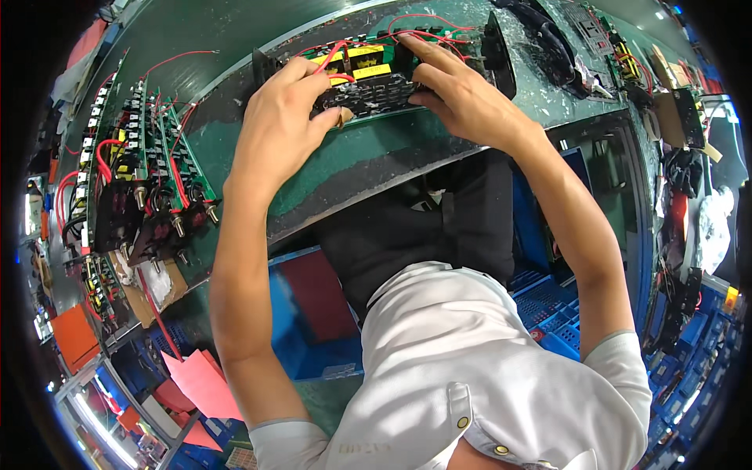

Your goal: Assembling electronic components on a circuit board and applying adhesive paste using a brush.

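A circuit board assembly (374,92) lies near the front edge of the workbench, with yellow block components, red wires and dark end plates standing at both ends. My left hand (283,117) grips its left part, fingers curled over the top and thumb at the front edge. Something tan is on that thumb's tip. From the right, my right hand (470,102) holds the board, thumb against the front and index finger reaching over among the red wires (427,33). Its other fingers are bent, and their tips are partly hidden.
Several similar boards (145,149) with red wires stand at the left of the green bench (337,168). A dark cloth-like bundle (548,43) lies at the back right. Below the bench are blue crates (294,356); pink sheets (205,384) hang at lower left.
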Demonstrator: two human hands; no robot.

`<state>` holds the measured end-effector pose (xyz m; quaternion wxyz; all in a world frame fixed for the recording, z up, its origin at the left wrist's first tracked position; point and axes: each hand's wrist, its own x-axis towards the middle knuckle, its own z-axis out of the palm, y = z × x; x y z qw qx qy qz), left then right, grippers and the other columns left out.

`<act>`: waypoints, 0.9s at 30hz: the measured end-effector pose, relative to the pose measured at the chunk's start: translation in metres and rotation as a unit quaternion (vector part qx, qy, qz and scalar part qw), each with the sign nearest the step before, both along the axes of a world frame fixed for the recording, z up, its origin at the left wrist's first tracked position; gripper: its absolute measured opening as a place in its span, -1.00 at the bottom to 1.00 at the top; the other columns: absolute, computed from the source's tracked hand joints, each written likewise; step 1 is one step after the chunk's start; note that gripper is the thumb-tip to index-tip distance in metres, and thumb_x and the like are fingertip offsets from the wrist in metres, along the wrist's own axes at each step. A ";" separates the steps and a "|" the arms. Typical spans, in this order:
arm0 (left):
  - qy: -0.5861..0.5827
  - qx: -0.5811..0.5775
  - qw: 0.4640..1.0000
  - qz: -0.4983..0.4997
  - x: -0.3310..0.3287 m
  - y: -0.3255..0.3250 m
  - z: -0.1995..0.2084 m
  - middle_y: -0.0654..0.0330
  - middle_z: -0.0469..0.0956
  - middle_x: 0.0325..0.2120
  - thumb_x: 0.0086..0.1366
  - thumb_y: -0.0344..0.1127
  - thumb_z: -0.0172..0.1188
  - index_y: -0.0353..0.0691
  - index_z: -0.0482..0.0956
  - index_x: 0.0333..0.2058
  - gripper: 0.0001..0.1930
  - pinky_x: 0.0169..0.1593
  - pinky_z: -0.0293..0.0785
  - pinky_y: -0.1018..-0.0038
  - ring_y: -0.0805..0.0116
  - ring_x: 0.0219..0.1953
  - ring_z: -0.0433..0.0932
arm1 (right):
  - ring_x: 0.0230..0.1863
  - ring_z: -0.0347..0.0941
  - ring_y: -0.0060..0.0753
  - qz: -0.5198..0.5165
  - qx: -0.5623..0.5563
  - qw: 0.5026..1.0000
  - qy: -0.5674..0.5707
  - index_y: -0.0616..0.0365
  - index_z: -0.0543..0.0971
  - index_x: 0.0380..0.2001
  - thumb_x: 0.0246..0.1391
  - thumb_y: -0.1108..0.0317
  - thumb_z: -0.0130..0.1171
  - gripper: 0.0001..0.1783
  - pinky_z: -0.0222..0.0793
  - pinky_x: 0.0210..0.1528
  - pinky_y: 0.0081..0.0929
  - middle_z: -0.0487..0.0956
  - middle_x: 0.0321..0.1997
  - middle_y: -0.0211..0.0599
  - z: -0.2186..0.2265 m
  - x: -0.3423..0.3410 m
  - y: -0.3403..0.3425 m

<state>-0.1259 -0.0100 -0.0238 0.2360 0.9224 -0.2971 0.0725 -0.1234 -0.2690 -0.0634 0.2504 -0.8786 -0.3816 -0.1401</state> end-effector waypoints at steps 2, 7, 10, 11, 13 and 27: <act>-0.018 0.009 1.000 0.016 -0.001 -0.001 -0.001 0.04 0.48 -0.29 -0.01 -0.35 0.36 -0.38 0.56 -0.33 -0.71 -0.18 0.43 0.21 0.00 -0.25 0.51 | 0.28 0.19 0.13 -0.005 0.010 0.999 0.037 0.27 0.40 -0.32 0.05 0.46 0.22 -0.79 0.27 0.19 -0.18 0.17 0.38 0.02 0.002 0.000 0.001; 0.001 -0.005 1.000 0.029 0.003 -0.006 0.002 0.07 0.48 -0.33 -0.04 -0.41 0.37 -0.36 0.55 -0.34 -0.73 -0.21 0.44 0.22 0.01 -0.29 0.52 | 0.28 0.20 0.12 -0.010 0.011 0.999 0.031 0.26 0.39 -0.34 0.03 0.47 0.22 -0.79 0.28 0.17 -0.17 0.17 0.37 -0.02 0.004 0.003 0.001; 0.010 -0.012 0.999 0.035 0.003 -0.005 0.003 0.08 0.48 -0.35 -0.05 -0.43 0.38 -0.35 0.55 -0.33 -0.72 -0.23 0.43 0.22 0.01 -0.31 0.51 | 0.29 0.19 0.11 -0.008 0.013 0.999 0.041 0.26 0.39 -0.35 0.02 0.48 0.23 -0.80 0.28 0.19 -0.17 0.18 0.37 -0.04 0.006 0.005 0.002; 0.013 -0.020 0.999 0.036 0.002 -0.004 0.003 0.08 0.48 -0.36 -0.06 -0.43 0.38 -0.35 0.55 -0.33 -0.72 -0.24 0.43 0.22 0.02 -0.32 0.51 | 0.29 0.19 0.10 -0.009 0.010 0.999 0.047 0.26 0.39 -0.36 0.02 0.48 0.22 -0.80 0.27 0.20 -0.17 0.18 0.36 -0.06 0.006 0.004 0.002; 0.018 -0.020 0.999 0.036 0.003 -0.004 0.003 0.08 0.48 -0.36 -0.06 -0.43 0.38 -0.35 0.56 -0.33 -0.72 -0.24 0.42 0.22 0.02 -0.32 0.51 | 0.29 0.19 0.10 -0.009 0.015 0.999 0.045 0.25 0.39 -0.36 0.02 0.48 0.22 -0.80 0.27 0.20 -0.17 0.19 0.36 -0.06 0.005 0.004 0.003; 0.044 -0.013 0.997 0.064 0.007 -0.010 0.008 0.09 0.49 -0.36 -0.08 -0.42 0.41 -0.35 0.56 -0.34 -0.70 -0.26 0.41 0.21 0.04 -0.33 0.52 | 0.27 0.21 0.10 -0.020 0.024 0.997 0.065 0.25 0.39 -0.38 -0.04 0.52 0.24 -0.79 0.27 0.19 -0.16 0.22 0.33 -0.05 0.006 0.008 0.006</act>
